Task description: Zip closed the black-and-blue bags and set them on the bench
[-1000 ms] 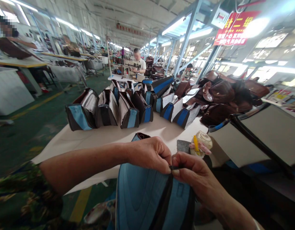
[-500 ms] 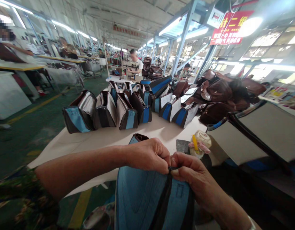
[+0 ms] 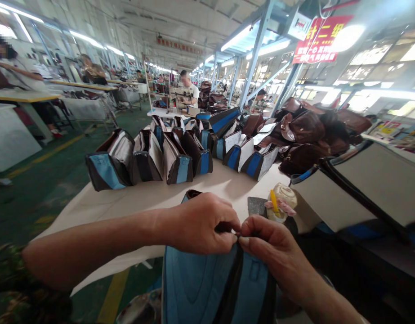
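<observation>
A blue and dark-brown unfinished bag (image 3: 200,283) stands upright close in front of me, its lower part cut off by the frame. At its top edge, my left hand (image 3: 203,222) pinches with thumb and forefinger at the upper end of a dark strip. My right hand (image 3: 269,240) grips the same edge just to the right, thumb against the near side. The two sets of fingertips almost meet. Whatever small piece lies between them is too hidden to make out.
Several similar bags (image 3: 178,168) stand in rows on the white table (image 3: 149,193). Brown leather bags (image 3: 305,128) are heaped at the right, behind a large pale panel (image 3: 372,189). A round container (image 3: 284,196) with a yellow item sits near my right hand. Co-workers sit farther back.
My left hand's wrist has dropped slightly and its fingers have opened into a looser pinch at the bag's edge. The right hand stays nearly in place. The view has shifted slightly.
</observation>
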